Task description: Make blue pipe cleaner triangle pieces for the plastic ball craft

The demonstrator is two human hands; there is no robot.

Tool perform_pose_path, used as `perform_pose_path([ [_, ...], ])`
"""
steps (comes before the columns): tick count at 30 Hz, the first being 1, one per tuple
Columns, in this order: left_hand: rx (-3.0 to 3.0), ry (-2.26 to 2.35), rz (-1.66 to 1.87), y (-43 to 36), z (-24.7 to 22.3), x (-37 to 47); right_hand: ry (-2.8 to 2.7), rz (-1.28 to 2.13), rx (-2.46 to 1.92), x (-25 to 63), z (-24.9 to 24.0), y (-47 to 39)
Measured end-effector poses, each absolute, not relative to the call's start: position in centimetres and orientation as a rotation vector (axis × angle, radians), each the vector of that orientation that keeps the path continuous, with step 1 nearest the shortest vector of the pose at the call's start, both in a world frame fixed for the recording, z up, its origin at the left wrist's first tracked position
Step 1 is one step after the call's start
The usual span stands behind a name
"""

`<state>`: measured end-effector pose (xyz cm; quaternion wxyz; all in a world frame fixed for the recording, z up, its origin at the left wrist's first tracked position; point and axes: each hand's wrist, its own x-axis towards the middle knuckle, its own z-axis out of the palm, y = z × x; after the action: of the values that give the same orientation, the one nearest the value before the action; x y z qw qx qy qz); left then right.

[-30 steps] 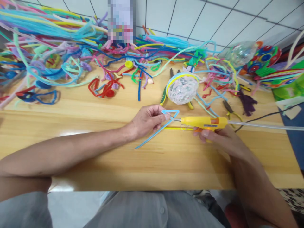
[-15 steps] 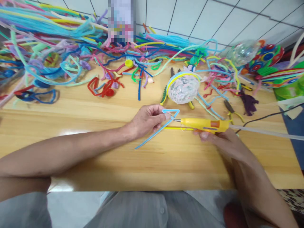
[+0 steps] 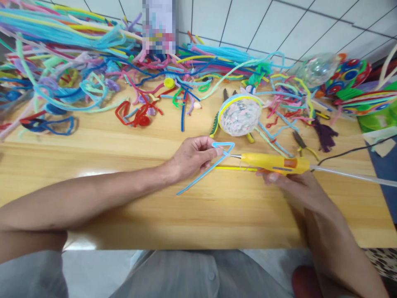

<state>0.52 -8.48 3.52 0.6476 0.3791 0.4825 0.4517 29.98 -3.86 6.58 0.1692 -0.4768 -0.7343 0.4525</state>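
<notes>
My left hand (image 3: 197, 157) pinches a light blue pipe cleaner (image 3: 200, 178) bent into a small triangle at its upper end, with a long straight tail pointing down-left. A yellow glue gun (image 3: 273, 162) lies in the grip of my right hand (image 3: 288, 181), its metal tip pointing left, close to the corner of the blue triangle. Between my hands runs a straight yellow pipe cleaner (image 3: 234, 168), just below the gun's nozzle. Just beyond stands a clear rounded ball (image 3: 240, 116) with a yellow and blue band along its edge.
Piles of coloured pipe cleaners (image 3: 68, 35) line the back of the wooden table (image 3: 186, 223). Green-handled pliers (image 3: 214, 126) lie partly under the ball, and other pliers (image 3: 300, 142) at the right. A black cable (image 3: 344, 150) and a second clear ball (image 3: 319, 69) are further right.
My right hand has drawn the glue gun slightly to the right, its tip now a little further from the blue triangle. My left hand has stayed almost still.
</notes>
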Motion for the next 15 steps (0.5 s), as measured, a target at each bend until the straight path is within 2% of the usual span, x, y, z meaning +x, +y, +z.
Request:
perform_pose_path([
  [15,0.865,1.11,1.023,-8.51,3.46,0.59,-2.053,1.489,-1.406,30.0,6.4,-4.05],
])
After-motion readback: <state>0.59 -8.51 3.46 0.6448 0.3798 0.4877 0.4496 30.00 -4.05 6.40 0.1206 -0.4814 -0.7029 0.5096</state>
